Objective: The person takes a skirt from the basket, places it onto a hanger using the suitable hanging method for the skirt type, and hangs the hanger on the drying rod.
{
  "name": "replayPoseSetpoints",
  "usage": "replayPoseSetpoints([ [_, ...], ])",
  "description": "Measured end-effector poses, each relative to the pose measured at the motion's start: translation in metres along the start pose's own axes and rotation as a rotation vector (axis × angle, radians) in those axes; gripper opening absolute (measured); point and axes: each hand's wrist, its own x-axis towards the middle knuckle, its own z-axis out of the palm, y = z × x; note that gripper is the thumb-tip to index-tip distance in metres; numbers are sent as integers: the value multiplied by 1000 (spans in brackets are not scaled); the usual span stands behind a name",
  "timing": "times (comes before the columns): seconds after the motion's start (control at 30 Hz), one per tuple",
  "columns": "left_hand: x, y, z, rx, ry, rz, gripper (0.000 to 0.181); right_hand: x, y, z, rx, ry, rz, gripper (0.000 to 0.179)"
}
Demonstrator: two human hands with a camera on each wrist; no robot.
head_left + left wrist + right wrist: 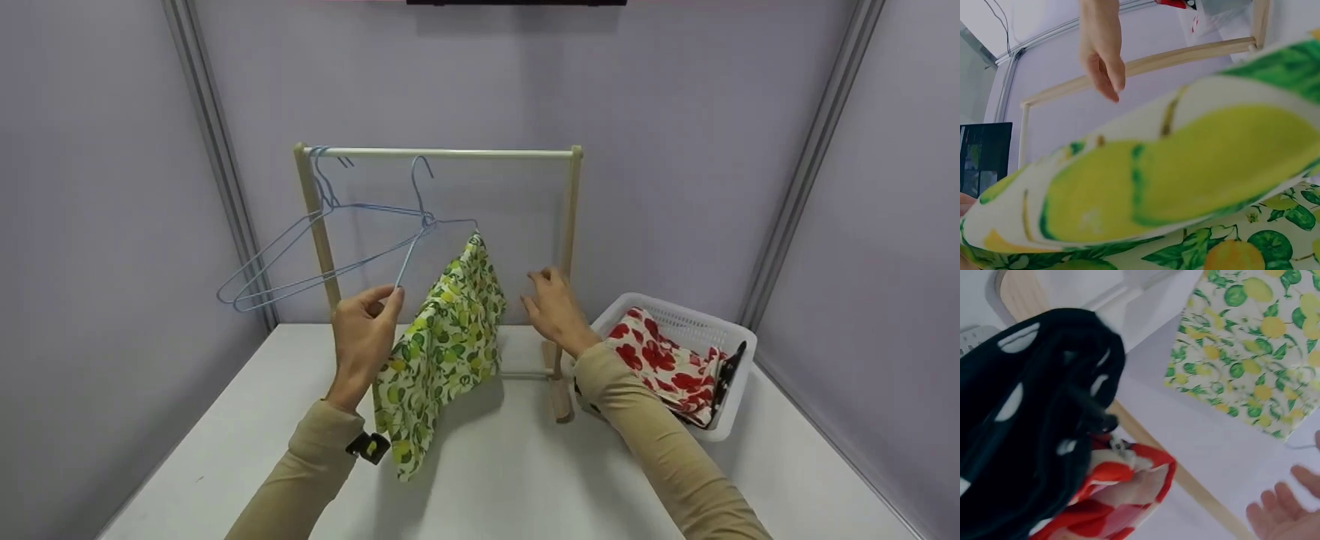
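Note:
My left hand (364, 334) pinches the lower end of a blue wire hanger (415, 251) between thumb and fingers, in front of the rack. A lemon-print cloth (457, 330) drapes from the hanger's far tip down past this hand. In the left wrist view the lemon-print cloth (1196, 163) fills the lower part, close to the camera. To the right of the cloth, my right hand (556, 309) is in the air with loosely bent fingers and nothing in them. Its fingers (1283, 500) also show at lower right in the right wrist view.
A small clothes rack (442, 154) with a white rail and wooden posts stands behind. More blue hangers (281, 259) hang at its left end. A white basket (739, 390) at right holds a red-flowered cloth (660, 360) and a black white-spotted cloth (1010, 405).

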Motion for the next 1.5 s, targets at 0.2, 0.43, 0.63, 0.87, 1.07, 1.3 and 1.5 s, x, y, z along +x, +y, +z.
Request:
replayPoseSetpoints([
  [0.2, 9, -1, -9, -15, 42, -12, 23, -1, 12, -4, -10, 130, 133, 48],
  [0.43, 21, -2, -16, -9, 90, -6, 23, -3, 21, -7, 66, 47, 212, 59],
  [0.63, 32, -4, -22, 21, 121, -7, 25, -3, 25, -8, 124, -78, 190, 71],
  [0.87, 48, -5, -28, 27, 162, -7, 22, -4, 26, -9, 144, -95, 193, 72],
  [1.07, 59, -12, -30, 44, 181, -63, 25, -5, 25, -7, 140, -117, 208, 73],
  [1.3, 67, -25, -32, 81, 181, -109, 27, -5, 24, -7, 137, -111, 206, 74],
  [1.5, 78, -31, -33, 112, 198, -156, 29, -2, 23, -10, 129, -122, 212, 77],
])
